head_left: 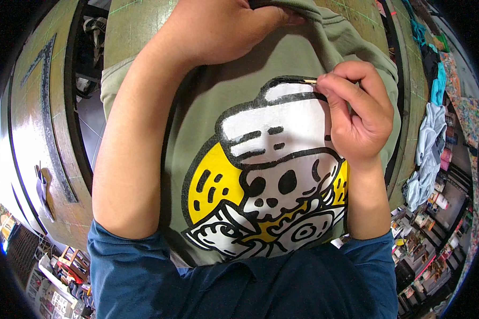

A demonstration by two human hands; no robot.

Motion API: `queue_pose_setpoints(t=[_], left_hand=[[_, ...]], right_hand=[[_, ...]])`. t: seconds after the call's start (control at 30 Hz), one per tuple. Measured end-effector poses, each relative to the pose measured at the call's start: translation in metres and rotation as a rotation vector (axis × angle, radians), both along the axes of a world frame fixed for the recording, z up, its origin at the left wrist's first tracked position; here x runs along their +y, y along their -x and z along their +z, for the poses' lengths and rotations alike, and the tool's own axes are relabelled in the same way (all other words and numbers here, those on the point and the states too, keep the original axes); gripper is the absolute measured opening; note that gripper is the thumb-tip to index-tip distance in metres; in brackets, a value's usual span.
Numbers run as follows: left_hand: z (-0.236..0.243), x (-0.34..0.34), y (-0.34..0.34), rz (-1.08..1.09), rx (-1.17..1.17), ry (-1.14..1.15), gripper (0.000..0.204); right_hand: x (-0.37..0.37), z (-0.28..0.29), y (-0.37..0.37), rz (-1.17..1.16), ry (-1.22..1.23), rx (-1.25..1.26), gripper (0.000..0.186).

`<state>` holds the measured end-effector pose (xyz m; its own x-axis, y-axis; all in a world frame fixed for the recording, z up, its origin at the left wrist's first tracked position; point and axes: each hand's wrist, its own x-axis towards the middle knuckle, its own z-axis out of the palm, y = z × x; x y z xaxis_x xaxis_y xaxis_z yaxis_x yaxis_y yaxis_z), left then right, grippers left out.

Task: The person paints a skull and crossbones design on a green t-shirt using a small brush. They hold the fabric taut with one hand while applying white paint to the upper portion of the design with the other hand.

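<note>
A khaki-green T-shirt (207, 90) lies spread in front of me, its print showing a skull in a white cap over a yellow disc (210, 175) with black outlines. My right hand (359, 106) pinches a thin paintbrush (310, 82) between thumb and fingers. The brush's dark tip meets the black outline at the top of the white cap (290, 117). My left hand (223, 32) rests on the shirt near the bunched collar, thumb stretched out to the right. Its other fingers are mostly cut off by the upper edge.
The shirt lies on a worn greenish board (133, 26) with grid lines. Another long board (58, 122) stands to the left, across a gap. Hanging pale cloths (431, 138) are at the right, above shelves crowded with small containers (431, 228).
</note>
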<state>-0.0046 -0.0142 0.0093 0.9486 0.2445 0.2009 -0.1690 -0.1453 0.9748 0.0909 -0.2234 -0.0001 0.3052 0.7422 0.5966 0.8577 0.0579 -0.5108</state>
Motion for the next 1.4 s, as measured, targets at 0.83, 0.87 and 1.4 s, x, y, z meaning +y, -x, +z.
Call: queue_pose_setpoints(t=[0.83,0.87,1.4], left_hand=[[0.001,0.002,0.000,-0.019,0.022,0.037,0.014],[0.000,0.003,0.000,-0.017,0.019,0.023,0.014],[-0.002,0.001,0.000,0.003,0.041,0.018,0.014]], right_hand=[[-0.009,0.010,0.004,-0.037,-0.067,0.028,0.028],[-0.010,0.011,0.004,-0.059,-0.080,0.043,0.027],[-0.011,0.007,-0.009,0.009,0.011,-0.023,0.028]])
